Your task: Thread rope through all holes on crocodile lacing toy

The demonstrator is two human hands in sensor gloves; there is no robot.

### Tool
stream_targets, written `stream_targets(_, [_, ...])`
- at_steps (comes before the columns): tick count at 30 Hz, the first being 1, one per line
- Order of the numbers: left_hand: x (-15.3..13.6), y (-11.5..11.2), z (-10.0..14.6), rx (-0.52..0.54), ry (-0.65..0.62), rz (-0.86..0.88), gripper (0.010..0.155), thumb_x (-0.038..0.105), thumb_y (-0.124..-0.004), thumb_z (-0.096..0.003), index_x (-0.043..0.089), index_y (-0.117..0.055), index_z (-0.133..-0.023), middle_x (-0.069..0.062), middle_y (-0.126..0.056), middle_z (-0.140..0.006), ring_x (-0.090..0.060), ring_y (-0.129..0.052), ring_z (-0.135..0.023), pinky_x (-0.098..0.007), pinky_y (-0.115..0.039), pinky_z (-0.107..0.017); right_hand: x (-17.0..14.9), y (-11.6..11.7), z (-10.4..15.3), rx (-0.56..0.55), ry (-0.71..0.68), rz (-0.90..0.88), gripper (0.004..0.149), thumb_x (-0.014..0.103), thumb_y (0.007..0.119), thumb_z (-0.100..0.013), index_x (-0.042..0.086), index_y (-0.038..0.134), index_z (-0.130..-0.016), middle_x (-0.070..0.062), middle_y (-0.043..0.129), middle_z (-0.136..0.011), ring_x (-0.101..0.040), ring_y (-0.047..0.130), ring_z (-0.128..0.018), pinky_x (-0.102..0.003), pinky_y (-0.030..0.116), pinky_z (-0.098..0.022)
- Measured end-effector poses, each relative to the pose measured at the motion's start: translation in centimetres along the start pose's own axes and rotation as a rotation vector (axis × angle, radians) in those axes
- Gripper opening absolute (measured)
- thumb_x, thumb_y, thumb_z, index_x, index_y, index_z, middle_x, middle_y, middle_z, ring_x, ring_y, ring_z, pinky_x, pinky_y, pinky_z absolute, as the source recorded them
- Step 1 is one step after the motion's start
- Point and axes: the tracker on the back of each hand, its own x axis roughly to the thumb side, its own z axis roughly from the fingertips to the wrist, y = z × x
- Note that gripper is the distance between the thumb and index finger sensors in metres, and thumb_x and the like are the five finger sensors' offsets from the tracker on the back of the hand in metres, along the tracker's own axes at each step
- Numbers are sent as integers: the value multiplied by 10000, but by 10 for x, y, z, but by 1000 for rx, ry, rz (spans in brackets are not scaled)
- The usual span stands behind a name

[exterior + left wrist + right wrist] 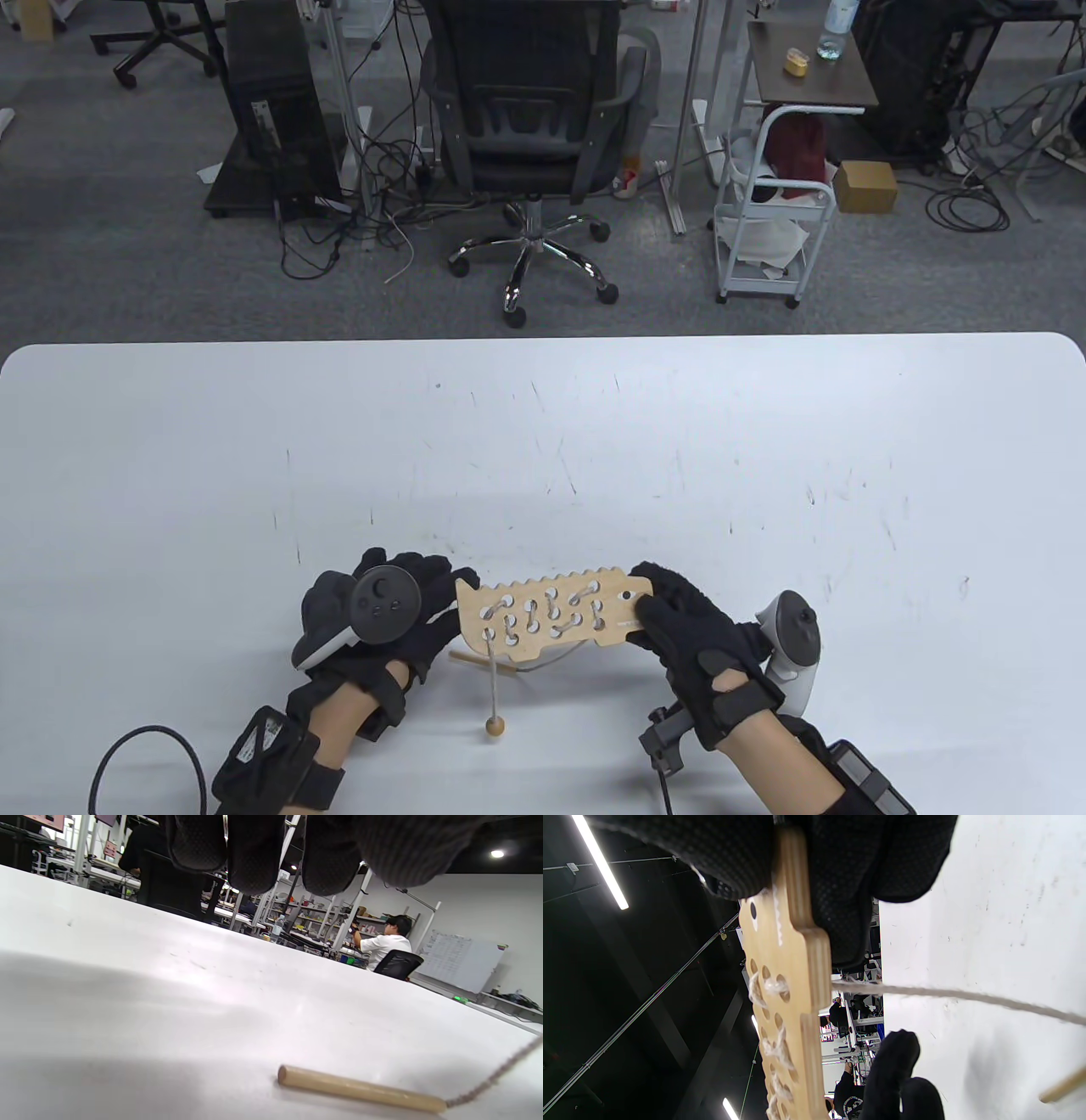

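The wooden crocodile board (pixel 543 615) is held just above the table, with a pale rope (pixel 492 689) laced through several of its holes. My right hand (pixel 652 608) pinches its head end, thumb on top and fingers beneath; the right wrist view shows the board (pixel 793 984) edge-on in that grip. My left hand (pixel 428 604) sits at the tail end with loosely curled fingers (pixel 254 861) that hold nothing I can see. The rope (pixel 967 995) runs off below to a wooden needle stick (pixel 360 1089) lying on the table. Its other end has a wooden bead (pixel 495 726).
The white table (pixel 543 441) stretches away behind the toy. A black cable (pixel 144 747) loops at the front left corner. Beyond the far edge stand an office chair (pixel 534 110) and a white cart (pixel 776 212).
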Motion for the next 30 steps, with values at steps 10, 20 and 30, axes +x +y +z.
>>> stream_targets(10, [-20,29,12,143,120,-57,688,625,-767,-404,500,-595,-1059,30,-494,-1201,-373,-314,-1156,-666,-198,-773,-1,-2,-1,-12,3,9,523,263,802,-458,58,648,-914,-116,910,-791,-258,1024,-623,-430,772,-543])
stream_targets(20, [-33,38,16,178,183,-45,715,642,-762,-402,518,-547,-1073,33,-418,-1219,-391,-259,-1153,-671,-162,-765,-2,-3,1,-24,31,21,520,264,789,-460,57,640,-913,-114,906,-791,-253,1022,-626,-426,772,-543])
stream_targets(30, [-45,44,17,198,217,-36,713,642,-760,-405,524,-542,-1073,35,-403,-1221,-373,-255,-1157,-667,-151,-765,-1,-1,-12,-2,104,116,517,262,747,-477,43,592,-919,-121,875,-811,-262,1001,-655,-423,770,-554])
